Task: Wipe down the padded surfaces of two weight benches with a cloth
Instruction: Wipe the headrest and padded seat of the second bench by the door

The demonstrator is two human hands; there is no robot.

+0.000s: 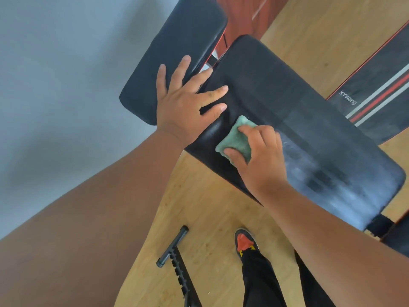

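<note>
Head view: right hand (260, 156) pinches a folded green microfibre cloth (235, 141) flat against the black padded vinyl bench pad (298, 120).
Cloth looks soft and light, best held across its top by thumb and fingertips. Left hand (186, 100), fingers spread and holding nothing, rests across the gap onto the second black pad (177, 54); vinyl likely slick where damp.

Hidden and cut-off items, placed relative to the long bench pad (309, 120)

The green cloth (234, 140) on the pad's near edge is lying partly under the right hand (259, 156); the left hand (186, 103) is covering the gap to the seat pad (174, 52), whose top is running off frame. Right of the pad, a second bench (380, 94) is being cropped. Below it, the floor bar (177, 258) and shoe (245, 242) are continuing out of frame.
</note>
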